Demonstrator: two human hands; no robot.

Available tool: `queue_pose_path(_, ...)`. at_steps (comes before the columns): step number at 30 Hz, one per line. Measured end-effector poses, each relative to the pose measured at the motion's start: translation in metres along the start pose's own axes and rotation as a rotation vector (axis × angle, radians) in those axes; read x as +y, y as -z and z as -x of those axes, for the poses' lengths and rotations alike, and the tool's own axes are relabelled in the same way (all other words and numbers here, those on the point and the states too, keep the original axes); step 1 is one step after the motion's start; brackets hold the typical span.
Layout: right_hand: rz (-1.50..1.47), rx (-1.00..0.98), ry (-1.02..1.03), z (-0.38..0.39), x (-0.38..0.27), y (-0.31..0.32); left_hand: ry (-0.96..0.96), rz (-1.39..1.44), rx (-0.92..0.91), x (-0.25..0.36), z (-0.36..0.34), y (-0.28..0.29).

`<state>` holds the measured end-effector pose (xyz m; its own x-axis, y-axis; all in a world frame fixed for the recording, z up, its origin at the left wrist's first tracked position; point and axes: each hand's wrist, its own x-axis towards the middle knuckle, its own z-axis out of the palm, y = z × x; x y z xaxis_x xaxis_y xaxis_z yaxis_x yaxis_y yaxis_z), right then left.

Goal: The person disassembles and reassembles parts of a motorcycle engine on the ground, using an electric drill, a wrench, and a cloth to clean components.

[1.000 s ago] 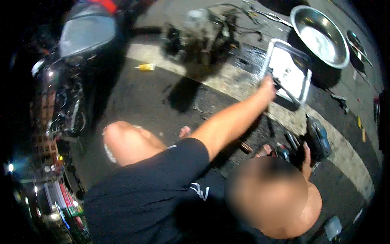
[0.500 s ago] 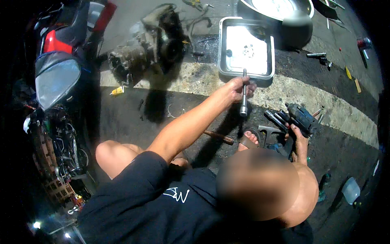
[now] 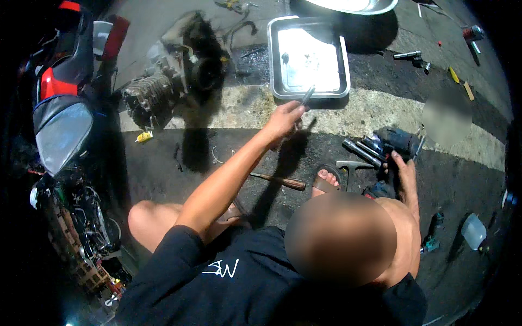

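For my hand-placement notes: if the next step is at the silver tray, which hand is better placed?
Probably the left hand: it is close to the near edge of the silver tray, holding a slim metal tool. The right hand is farther away, by the dark power tool.

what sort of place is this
Likely a roadside motorbike repair spot: a grimy, finned grey metal engine, a red-and-black motorbike and a silver rectangular metal tray sit on dark pavement.
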<state>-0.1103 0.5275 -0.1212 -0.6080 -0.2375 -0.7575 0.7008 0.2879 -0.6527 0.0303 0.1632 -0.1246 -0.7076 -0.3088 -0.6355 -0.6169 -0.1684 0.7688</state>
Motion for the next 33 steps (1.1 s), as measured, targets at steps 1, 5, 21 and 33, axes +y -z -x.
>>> queue_pose_path(1,0.204,0.107,0.039,-0.013,0.014,0.033,-0.053,-0.071,-0.047,-0.001,-0.002,-0.005)
queue_pose_path(5,0.951,0.36,0.265,-0.002,-0.001,0.033,-0.123,-0.18,-0.146,-0.016,0.023,0.007)
queue_pose_path(21,0.552,-0.679,0.573,0.01,-0.071,-0.2,-0.413,-0.457,-0.18,-0.019,0.073,0.043)
queue_pose_path(33,1.318,-0.249,0.928,-0.074,-0.127,-0.243,-0.276,-0.842,0.015,-0.118,0.061,0.126)
